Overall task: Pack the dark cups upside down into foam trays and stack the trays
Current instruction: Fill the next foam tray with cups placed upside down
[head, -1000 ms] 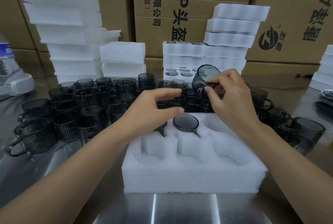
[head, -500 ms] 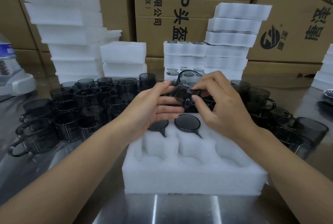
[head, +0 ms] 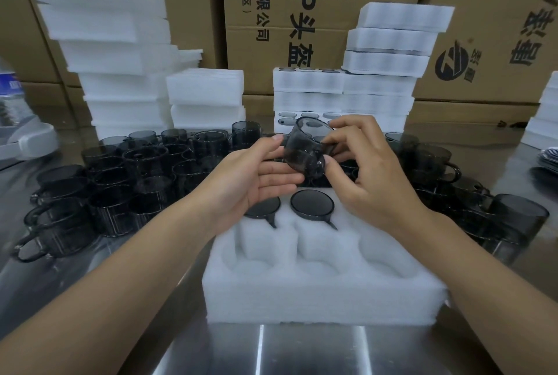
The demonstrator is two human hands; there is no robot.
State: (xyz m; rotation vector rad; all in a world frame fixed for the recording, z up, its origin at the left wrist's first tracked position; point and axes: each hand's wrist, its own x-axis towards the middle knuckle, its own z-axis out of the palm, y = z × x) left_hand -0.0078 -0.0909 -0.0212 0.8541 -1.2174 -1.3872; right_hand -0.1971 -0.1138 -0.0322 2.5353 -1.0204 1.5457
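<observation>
Just above the far edge of the foam tray (head: 320,296), a dark cup (head: 303,152) is held tilted, its mouth turned up and away. The right hand (head: 374,178) pinches it with curled fingers and thumb. The left hand (head: 256,176) lies palm up, fingers fairly straight against its side, seemingly only steadying it. In the tray's far row sit two upside-down cups (head: 312,204). To either side, loose cups (head: 120,181) crowd the desk (head: 302,350), with stacks of foam trays (head: 389,42) and cardboard boxes (head: 483,12) behind.

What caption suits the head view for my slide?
Right hand grips a dark cup beside the left hand, above a foam tray holding two inverted cups.
</observation>
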